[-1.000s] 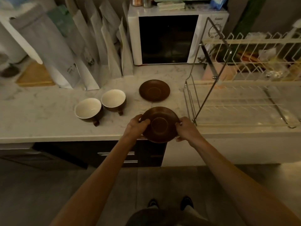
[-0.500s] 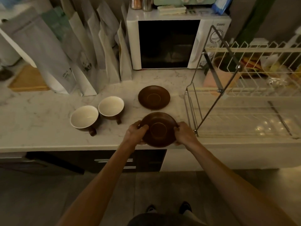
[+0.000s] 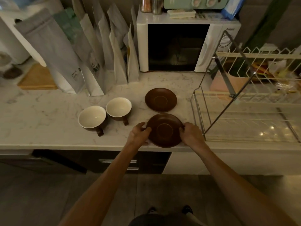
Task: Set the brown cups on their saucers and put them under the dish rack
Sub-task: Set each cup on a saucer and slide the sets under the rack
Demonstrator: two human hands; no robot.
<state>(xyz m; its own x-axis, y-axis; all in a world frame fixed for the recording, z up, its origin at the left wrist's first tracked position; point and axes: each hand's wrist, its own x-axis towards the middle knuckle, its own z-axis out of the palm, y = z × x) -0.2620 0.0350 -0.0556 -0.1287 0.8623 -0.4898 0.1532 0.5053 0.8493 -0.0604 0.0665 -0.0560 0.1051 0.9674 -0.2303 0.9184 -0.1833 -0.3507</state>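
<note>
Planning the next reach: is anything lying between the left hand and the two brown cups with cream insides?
Nothing visible does. The left hand grips the near brown round saucer; the two brown cups with cream insides stand to its left on bare marble counter, handles facing the counter's front edge.

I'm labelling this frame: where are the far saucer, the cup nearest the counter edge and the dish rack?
far saucer [image 3: 161,99], head view, centre well
cup nearest the counter edge [image 3: 92,116], head view, cream inside
dish rack [image 3: 197,115], head view, left wire frame

2 upright cups [image 3: 104,115] beside 2 bare saucers [image 3: 161,99].
</note>
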